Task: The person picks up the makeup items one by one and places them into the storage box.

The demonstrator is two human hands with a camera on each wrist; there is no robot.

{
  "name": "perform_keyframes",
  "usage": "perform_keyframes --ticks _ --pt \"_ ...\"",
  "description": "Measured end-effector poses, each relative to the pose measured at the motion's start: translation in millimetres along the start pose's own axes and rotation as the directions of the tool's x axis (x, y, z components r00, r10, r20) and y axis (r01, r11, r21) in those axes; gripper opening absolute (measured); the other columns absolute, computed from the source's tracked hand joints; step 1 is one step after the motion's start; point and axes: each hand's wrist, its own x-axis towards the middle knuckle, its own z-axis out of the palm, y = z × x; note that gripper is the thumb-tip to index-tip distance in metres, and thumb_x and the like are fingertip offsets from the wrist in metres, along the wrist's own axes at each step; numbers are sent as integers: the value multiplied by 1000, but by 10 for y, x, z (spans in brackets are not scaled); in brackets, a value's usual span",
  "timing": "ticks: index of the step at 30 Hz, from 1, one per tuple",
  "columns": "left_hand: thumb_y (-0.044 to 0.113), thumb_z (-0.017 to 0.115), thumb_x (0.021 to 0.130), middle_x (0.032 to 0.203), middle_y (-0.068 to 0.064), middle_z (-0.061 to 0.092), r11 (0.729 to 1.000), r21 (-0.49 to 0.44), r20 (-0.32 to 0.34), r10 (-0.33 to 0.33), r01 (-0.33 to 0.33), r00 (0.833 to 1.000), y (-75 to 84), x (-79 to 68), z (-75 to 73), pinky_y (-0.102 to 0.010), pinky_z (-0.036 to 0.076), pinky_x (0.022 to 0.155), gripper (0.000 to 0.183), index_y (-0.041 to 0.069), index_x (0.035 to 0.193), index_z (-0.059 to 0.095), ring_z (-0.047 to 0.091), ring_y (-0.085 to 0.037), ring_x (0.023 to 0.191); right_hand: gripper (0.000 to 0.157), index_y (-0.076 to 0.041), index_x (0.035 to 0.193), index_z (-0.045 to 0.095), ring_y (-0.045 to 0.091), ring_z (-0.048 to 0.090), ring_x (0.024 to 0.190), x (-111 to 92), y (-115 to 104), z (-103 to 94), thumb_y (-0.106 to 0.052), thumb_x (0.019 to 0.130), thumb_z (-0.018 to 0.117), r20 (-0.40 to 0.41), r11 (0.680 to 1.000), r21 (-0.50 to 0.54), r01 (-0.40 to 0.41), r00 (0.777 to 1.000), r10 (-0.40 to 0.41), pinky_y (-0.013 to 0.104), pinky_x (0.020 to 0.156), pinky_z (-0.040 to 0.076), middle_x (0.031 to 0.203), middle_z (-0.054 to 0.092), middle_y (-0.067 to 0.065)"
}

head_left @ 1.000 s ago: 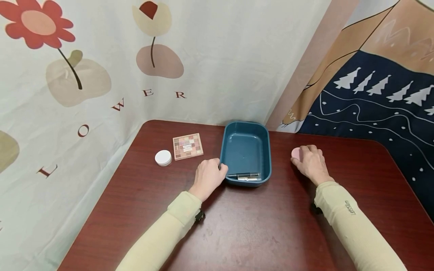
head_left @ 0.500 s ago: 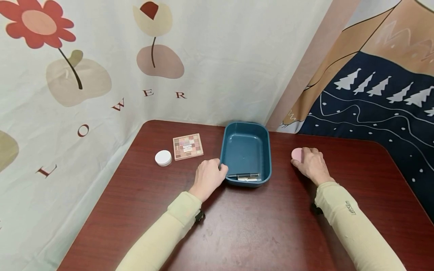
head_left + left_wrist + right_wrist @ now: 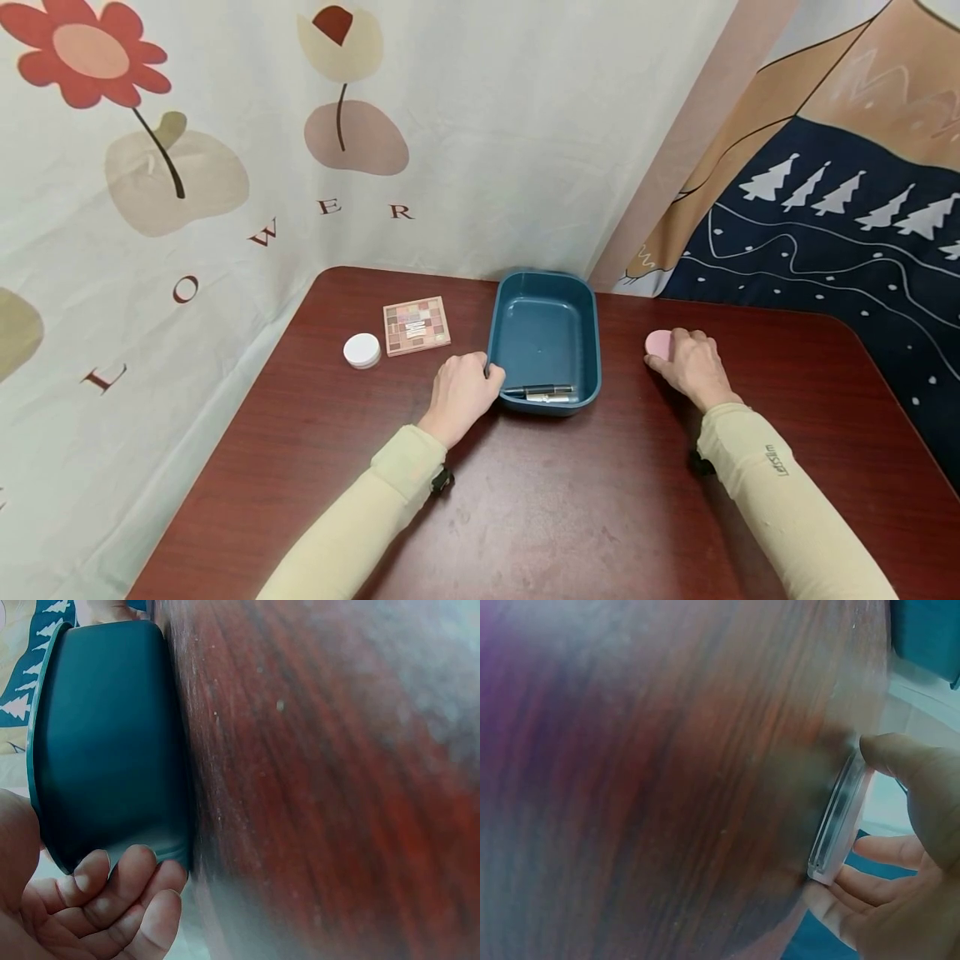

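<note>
My left fingers clamp the blue bin at eight o'clock, right fingers a half-hidden pink disc at three.

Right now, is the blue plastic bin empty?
Not empty: in the head view, a black pen-like item and a silvery one lie inside the blue plastic bin at its near end; the rest is bare.

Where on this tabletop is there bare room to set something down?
Widest: the table between the sleeves, on the near side of the blue bin. More lies right of the right grip, out to the table's edge. Crowded: the bin's near-left corner, where the left grip is, and the white jar beside the palette.
</note>
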Motion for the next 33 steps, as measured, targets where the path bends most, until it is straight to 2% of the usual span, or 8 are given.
perform_keyframes --ticks 17,33 --pt "13 57 84 54 6 22 1000 4 1 -4 4 1000 -2 -1 2 -30 32 48 39 17 54 32 30 -17 50 64 21 125 50 54 45 106 -26 -12 -14 -28 90 71 -10 1000 2 8 1000 -8 62 87 47 111 51 41" --pt "13 57 84 53 6 24 1000 9 -4 -4 4 1000 -3 -6 5 -31 33 49 38 17 55 33 33 -18 49 65 20 131 49 55 45 113 -41 -107 -69 -27 91 69 -7 997 27 69 998 -68 64 94 45 120 52 42"
